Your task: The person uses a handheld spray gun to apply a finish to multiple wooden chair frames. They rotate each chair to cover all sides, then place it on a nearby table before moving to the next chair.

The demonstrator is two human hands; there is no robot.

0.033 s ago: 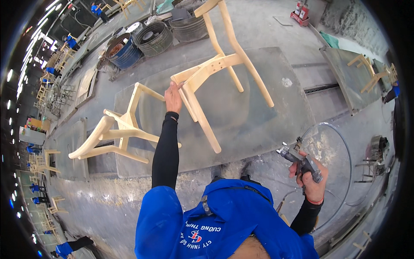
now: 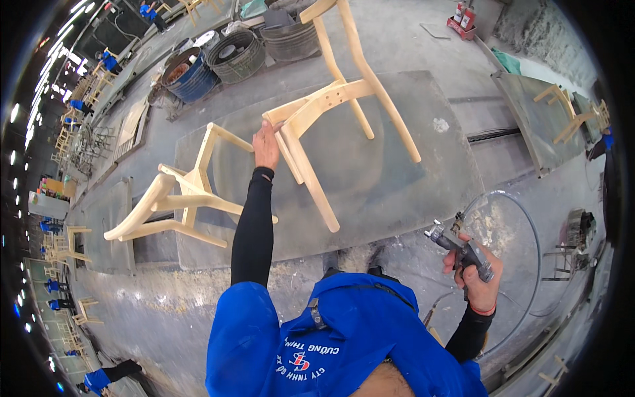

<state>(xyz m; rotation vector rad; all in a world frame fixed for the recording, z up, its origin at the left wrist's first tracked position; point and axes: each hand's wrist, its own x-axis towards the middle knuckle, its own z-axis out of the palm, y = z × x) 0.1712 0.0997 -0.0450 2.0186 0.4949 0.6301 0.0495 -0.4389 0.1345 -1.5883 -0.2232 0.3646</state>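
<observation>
My left hand [image 2: 266, 147] is closed round the near-left corner of a bare pale wooden chair frame [image 2: 334, 98], which has no seat panel. The frame stands tilted in view, its legs on a grey board [image 2: 430, 132]. Off to my right, my right hand [image 2: 481, 274] grips a dark metal spray gun [image 2: 468, 255] by its handle, its silvery nozzle turned left toward the chair frames. A grey hose [image 2: 529, 218] loops away near the gun. Left of my left arm, a second wooden chair frame [image 2: 188, 188] lies tipped over, partly hidden by that forearm.
Beyond the board stand a blue drum [image 2: 192, 83] and dark round tubs [image 2: 236, 59]. Red fire extinguishers [image 2: 463, 18] are at the far right. Another chair frame [image 2: 559, 106] rests on a panel to the right. Several people in blue work along the left side among more chairs.
</observation>
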